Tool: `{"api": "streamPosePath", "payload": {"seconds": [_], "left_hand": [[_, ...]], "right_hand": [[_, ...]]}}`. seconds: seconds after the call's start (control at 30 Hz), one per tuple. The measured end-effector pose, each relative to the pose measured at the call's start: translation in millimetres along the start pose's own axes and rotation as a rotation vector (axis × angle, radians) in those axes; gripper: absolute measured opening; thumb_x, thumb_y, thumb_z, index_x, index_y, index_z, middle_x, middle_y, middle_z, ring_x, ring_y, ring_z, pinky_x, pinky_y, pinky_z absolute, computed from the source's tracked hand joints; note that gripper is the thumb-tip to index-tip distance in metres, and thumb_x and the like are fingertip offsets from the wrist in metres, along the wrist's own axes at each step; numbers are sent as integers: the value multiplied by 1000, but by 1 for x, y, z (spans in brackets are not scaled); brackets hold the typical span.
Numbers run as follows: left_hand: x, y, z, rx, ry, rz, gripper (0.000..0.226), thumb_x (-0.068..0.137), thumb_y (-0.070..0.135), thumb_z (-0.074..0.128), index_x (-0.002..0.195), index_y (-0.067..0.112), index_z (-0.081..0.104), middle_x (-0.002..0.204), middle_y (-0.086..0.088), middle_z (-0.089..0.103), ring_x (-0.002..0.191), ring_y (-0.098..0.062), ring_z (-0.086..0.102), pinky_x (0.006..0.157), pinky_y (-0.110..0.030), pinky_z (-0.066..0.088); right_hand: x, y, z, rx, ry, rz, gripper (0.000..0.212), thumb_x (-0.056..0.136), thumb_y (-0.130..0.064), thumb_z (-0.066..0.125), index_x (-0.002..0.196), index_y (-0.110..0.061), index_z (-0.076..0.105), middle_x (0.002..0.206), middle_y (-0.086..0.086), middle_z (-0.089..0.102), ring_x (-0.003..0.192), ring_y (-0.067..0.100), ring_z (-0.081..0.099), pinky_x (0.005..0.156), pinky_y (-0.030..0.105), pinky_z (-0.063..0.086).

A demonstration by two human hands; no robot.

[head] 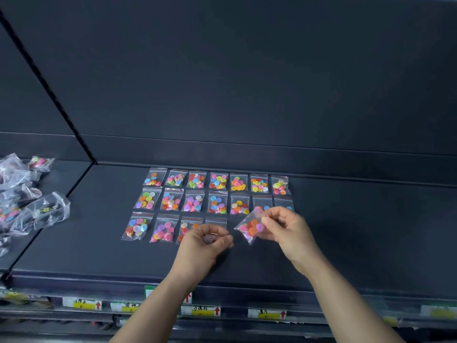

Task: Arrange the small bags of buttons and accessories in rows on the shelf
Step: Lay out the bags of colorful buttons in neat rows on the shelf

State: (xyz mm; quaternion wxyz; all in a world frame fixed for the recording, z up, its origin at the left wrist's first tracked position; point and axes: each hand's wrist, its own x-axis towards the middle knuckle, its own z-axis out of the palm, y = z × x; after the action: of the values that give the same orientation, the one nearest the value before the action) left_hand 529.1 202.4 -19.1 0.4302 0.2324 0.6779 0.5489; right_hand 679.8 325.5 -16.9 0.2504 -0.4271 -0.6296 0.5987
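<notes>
Small clear bags of coloured buttons lie in three rows (217, 181) on the dark shelf (103, 243). The front row holds several bags, starting with one at the left (137, 226). My right hand (284, 229) pinches a bag of pink and orange buttons (251, 226) just above the shelf, tilted, to the right of the front row. My left hand (205, 241) hovers over the fourth bag of the front row with fingers curled; something small and purplish shows between its fingertips, blurred.
A loose pile of clear bags (24, 201) with buttons and dark accessories lies on the neighbouring shelf section at the left. Price labels (202, 310) run along the shelf's front edge. A dark back panel rises behind the rows.
</notes>
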Motion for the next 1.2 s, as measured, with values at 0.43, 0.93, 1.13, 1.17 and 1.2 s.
{"api": "streamPosePath", "payload": {"seconds": [0.43, 0.93, 1.13, 1.17, 1.2], "left_hand": [[25, -16, -31, 816, 119, 319, 25, 86, 28, 69, 110, 32, 69, 125, 15, 62, 101, -7, 64, 83, -19, 51], [28, -24, -30, 878, 115, 354, 22, 88, 26, 65, 109, 31, 71, 123, 17, 62, 100, -8, 64, 84, -26, 53], [22, -18, -30, 837, 126, 348, 26, 86, 33, 67, 112, 28, 69, 120, 18, 59, 94, -4, 62, 78, -23, 53], [19, -14, -30, 777, 138, 356, 28, 86, 38, 66, 112, 28, 67, 115, 19, 58, 92, -3, 59, 77, -21, 51], [17, -9, -30, 665, 144, 341, 26, 87, 41, 63, 110, 29, 65, 108, 17, 59, 89, -2, 58, 75, -20, 49]], "right_hand": [[18, 20, 22, -749, 58, -365, 25, 89, -21, 64, 114, -20, 64, 107, -13, 63, 98, 6, 58, 85, 23, 50], [11, 40, 25, -904, -57, -459, 41, 89, -37, 62, 127, -23, 61, 115, -11, 52, 109, 8, 45, 93, 21, 40], [9, 38, 23, -882, -79, -461, 39, 90, -34, 62, 127, -23, 61, 114, -14, 49, 109, 3, 43, 90, 17, 40], [8, 36, 22, -850, -66, -460, 38, 89, -33, 63, 126, -22, 62, 112, -14, 49, 108, 2, 44, 87, 14, 40], [6, 33, 22, -814, -50, -456, 36, 89, -32, 63, 124, -22, 63, 110, -15, 50, 106, 1, 45, 84, 12, 39]]}}
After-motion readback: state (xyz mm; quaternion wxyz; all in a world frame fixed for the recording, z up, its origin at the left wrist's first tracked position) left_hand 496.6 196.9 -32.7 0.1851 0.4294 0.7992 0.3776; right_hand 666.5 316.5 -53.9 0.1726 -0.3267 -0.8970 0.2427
